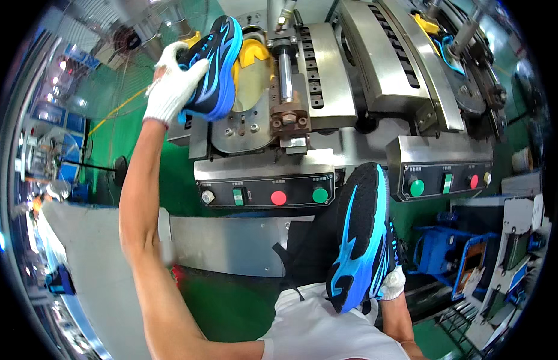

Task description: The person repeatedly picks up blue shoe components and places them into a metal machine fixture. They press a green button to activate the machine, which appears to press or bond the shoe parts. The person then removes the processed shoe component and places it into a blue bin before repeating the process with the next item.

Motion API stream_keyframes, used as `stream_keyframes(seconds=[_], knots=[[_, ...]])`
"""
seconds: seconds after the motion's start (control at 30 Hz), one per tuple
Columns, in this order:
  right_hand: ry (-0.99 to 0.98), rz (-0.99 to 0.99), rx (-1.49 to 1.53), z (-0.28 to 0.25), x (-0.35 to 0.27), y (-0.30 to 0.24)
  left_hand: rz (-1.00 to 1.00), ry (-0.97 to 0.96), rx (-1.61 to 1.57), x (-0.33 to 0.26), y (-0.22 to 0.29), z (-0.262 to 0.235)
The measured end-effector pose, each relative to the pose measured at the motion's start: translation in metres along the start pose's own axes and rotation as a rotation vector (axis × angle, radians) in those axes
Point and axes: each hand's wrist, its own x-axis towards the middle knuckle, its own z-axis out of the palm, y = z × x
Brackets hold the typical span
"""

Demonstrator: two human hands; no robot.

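Observation:
My left hand [174, 81], in a white knit glove, is closed around a black and blue sneaker [222, 69]. That shoe is held upright over the left side of the metal machine [330, 78], beside its yellow pad [252, 54]. Close to my body, my gloved right hand [393, 283] grips a second sneaker [361, 240] of the same colours. Its sole, black with blue edges, faces up toward me. Most of the right hand's fingers are hidden behind the shoe.
Two control panels with coloured buttons front the machine, a left panel [264, 186] and a right panel [444, 177]. A grey table [93, 270] stands at my left. A blue frame cart [450, 255] is at the right. A fan guard [120, 54] rises at the back left.

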Motion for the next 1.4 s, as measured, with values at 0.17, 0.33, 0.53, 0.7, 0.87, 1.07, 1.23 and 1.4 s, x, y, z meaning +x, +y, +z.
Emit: stream_keyframes(seconds=[0.17, 0.33, 0.53, 0.7, 0.87, 1.07, 1.23, 1.4], knots=[[0.037, -0.022, -0.038, 0.023, 0.030, 0.001, -0.054, 0.101, -0.139, -0.179, -0.031, -0.085], [0.258, -0.125, -0.661, 0.150, 0.154, 0.006, -0.342, -0.021, -0.199, -0.359, -0.074, -0.092], [-0.092, -0.013, -0.956, 0.260, 0.357, 0.005, -0.619, -0.288, 0.005, -0.502, -0.124, -0.044], [0.196, 0.060, -1.480, 0.275, 0.483, 0.019, -0.648, -0.261, -0.008, -0.560, -0.126, -0.015], [0.356, -0.240, -2.280, 0.211, 0.573, 0.053, -0.612, -0.214, -0.212, -0.560, -0.131, 0.000], [0.160, -0.158, -2.496, 0.232, 0.561, 0.090, -0.678, -0.166, -0.193, -0.547, -0.123, -0.004], [0.041, 0.159, -1.586, 0.199, 0.551, 0.019, -0.765, -0.055, -0.260, -0.536, -0.101, 0.041], [-0.154, -0.705, -1.917, 0.225, 0.362, 0.078, -0.623, -0.157, -0.255, -0.547, -0.112, 0.023]])
